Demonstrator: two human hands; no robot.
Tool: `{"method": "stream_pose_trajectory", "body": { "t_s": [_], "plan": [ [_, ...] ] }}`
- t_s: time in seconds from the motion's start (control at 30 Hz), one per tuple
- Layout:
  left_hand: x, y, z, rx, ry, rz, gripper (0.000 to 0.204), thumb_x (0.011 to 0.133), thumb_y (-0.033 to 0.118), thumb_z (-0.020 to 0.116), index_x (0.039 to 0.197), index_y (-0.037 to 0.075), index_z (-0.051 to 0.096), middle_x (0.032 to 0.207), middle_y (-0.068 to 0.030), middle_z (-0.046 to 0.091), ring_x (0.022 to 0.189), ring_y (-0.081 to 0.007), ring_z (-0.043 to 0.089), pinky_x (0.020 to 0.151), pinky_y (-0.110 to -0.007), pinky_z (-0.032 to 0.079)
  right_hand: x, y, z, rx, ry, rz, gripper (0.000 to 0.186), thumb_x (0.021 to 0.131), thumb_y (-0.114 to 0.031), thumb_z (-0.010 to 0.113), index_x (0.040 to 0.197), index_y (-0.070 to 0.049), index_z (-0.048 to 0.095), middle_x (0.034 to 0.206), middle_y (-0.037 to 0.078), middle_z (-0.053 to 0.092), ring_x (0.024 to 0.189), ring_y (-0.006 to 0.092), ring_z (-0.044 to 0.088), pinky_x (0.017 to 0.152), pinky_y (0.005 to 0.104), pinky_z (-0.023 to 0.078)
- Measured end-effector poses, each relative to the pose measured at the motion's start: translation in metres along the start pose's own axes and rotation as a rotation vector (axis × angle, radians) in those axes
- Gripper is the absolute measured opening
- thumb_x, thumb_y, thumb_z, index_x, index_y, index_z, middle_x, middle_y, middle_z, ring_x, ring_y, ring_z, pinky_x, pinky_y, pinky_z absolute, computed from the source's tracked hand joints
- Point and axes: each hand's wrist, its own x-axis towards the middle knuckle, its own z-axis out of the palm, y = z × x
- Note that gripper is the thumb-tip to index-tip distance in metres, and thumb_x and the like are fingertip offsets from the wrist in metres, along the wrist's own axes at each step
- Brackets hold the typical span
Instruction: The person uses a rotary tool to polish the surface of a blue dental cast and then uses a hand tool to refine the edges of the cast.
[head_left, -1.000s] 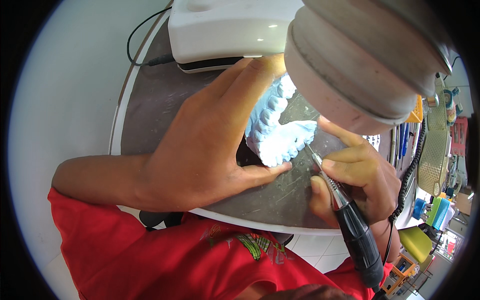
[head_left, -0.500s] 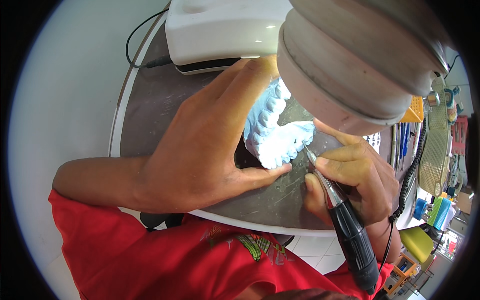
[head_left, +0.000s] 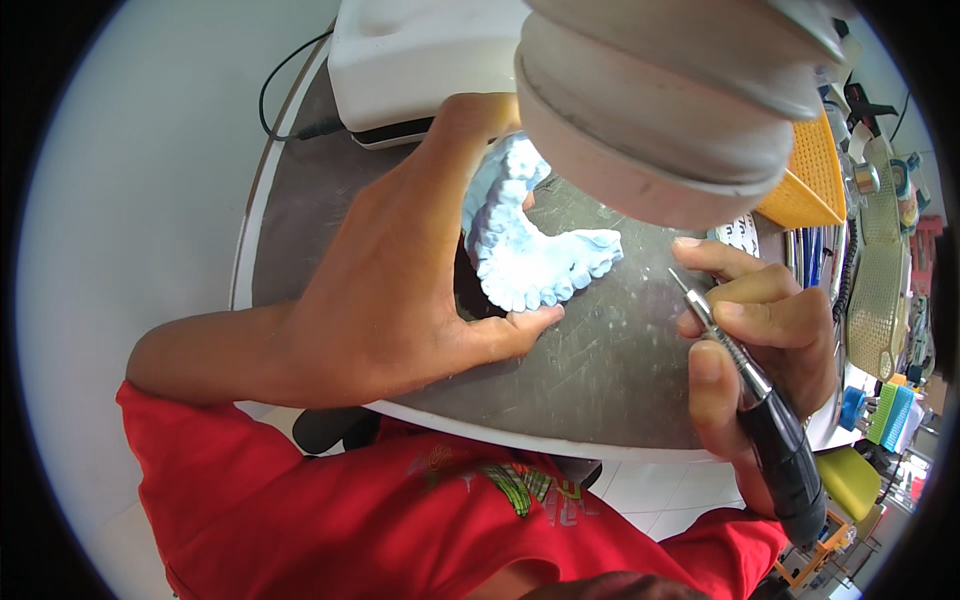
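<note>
A pale blue dental cast [head_left: 530, 260], horseshoe-shaped with rows of teeth, is gripped by my left hand [head_left: 385, 280], the thumb along its near edge and the fingers round its far left side. My right hand [head_left: 770, 335] holds a black and silver rotary handpiece [head_left: 775, 450] like a pen. Its fine bur points up and left, apart from the cast, to the right of it. My right forefinger is raised above the tip. The far part of the cast is partly hidden by my left fingers.
A large white nozzle [head_left: 660, 130] hangs over the grey worktop [head_left: 630, 370]. A white box [head_left: 420, 55] with a black cable is behind my left hand. At right stand an orange basket [head_left: 810, 175], long tools [head_left: 805, 255] and perforated trays [head_left: 870, 335]. A white wall bounds the left.
My right hand has drawn the handpiece rightward, off the cast. The cast, held in my left hand, sits slightly higher and further left in view and is turned a little; the view has shifted.
</note>
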Motion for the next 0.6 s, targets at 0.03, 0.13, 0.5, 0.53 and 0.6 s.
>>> {"method": "stream_pose_trajectory", "body": {
  "t_s": [0.03,0.13,0.5,0.53,0.6],
  "plan": [
    [-0.004,-0.005,0.001,-0.146,-0.010,-0.057,0.080,0.066,0.004,0.082,0.130,0.001,0.035,0.109,-0.0121,0.054,0.099,-0.0207,0.058,0.084,-0.033,0.048,-0.001,-0.004,0.003,0.007,0.045,0.016,0.023,0.088,-0.011,0.061,0.105,-0.005,0.046,0.083,0.013,0.055,0.091,0.0276,0.062,0.091,0.0463,0.047],
    [-0.015,-0.003,-0.001,-0.516,-0.080,-0.170,0.089,0.067,-0.006,0.077,0.137,0.005,0.021,0.111,-0.0109,0.048,0.106,-0.0183,0.053,0.088,-0.032,0.047,-0.010,-0.016,0.008,0.048,0.170,0.060,0.024,0.090,-0.020,0.061,0.104,-0.007,0.046,0.080,0.011,0.056,0.094,0.0294,0.062,0.089,0.0428,0.047],
    [-0.032,0.033,0.043,-1.207,-0.100,-0.055,0.097,0.067,0.003,0.084,0.140,0.013,0.021,0.117,-0.0197,0.056,0.110,-0.0280,0.060,0.092,-0.041,0.051,-0.046,-0.043,0.066,0.323,0.880,-0.135,0.037,0.087,-0.026,0.070,0.104,-0.005,0.045,0.073,0.009,0.053,0.077,0.0287,0.067,0.075,0.0393,0.058],
    [-0.034,0.038,0.047,-1.337,-0.023,-0.168,0.096,0.068,0.006,0.085,0.140,0.012,0.020,0.117,-0.0197,0.056,0.110,-0.0285,0.060,0.091,-0.042,0.051,-0.042,-0.041,0.073,0.328,0.918,-0.114,0.037,0.087,-0.026,0.071,0.104,-0.005,0.045,0.073,0.010,0.054,0.077,0.0288,0.067,0.075,0.0396,0.058],
    [-0.027,0.042,0.047,-1.457,0.011,-0.349,0.088,0.074,0.015,0.083,0.137,0.009,0.022,0.117,-0.0191,0.058,0.107,-0.0312,0.061,0.091,-0.044,0.051,-0.043,-0.036,0.072,0.276,0.905,-0.112,0.036,0.087,-0.023,0.069,0.106,-0.005,0.045,0.076,0.012,0.055,0.078,0.0289,0.067,0.077,0.0420,0.057]
  ]
}}
